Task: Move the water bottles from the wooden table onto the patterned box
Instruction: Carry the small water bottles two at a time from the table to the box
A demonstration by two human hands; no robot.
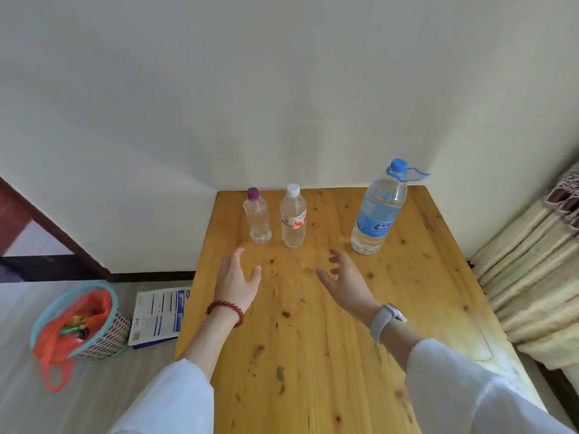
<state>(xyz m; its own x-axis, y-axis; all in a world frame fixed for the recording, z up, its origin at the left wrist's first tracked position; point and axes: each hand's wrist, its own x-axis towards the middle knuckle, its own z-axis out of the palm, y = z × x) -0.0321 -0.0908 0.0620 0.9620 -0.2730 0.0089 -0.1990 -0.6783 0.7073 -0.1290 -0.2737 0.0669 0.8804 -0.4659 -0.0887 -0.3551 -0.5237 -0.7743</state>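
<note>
Hands, left [235,278] and right [344,276], hover spread before three bottles [293,216], labels unreadable.

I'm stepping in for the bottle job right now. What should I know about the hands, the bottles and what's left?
Left hand: open, holding nothing, above the table near the purple-capped bottle.
Right hand: open, fingers spread, holding nothing.
All three bottles stand upright at the far end of the wooden table: purple-capped, white-capped bottle, large blue-capped bottle.
The patterned box is not in view.
Done: nothing. Left: move all three.
</note>
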